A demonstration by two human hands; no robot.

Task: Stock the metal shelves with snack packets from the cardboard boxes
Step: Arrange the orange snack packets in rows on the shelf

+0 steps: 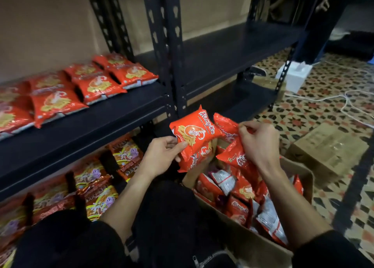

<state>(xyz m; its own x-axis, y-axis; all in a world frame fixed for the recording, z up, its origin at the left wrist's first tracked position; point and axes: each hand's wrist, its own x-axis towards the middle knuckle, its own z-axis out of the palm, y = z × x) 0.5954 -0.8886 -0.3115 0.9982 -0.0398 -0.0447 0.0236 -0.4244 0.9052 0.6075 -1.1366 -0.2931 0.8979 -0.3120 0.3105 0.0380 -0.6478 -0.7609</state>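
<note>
Orange-red prawn-print snack packets (194, 135) held up over open cardboard box (263, 245) full of the same packets; more lie flat in rows on black metal shelf (113, 114).

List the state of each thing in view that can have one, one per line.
Left hand: grip shut on red packets.
Right hand: grip shut on more red packets.
Open cardboard box: partly full of packets.
Second cardboard box: closed, on the floor.
Left middle shelf: partly stocked.
Right shelf: bare.
</note>
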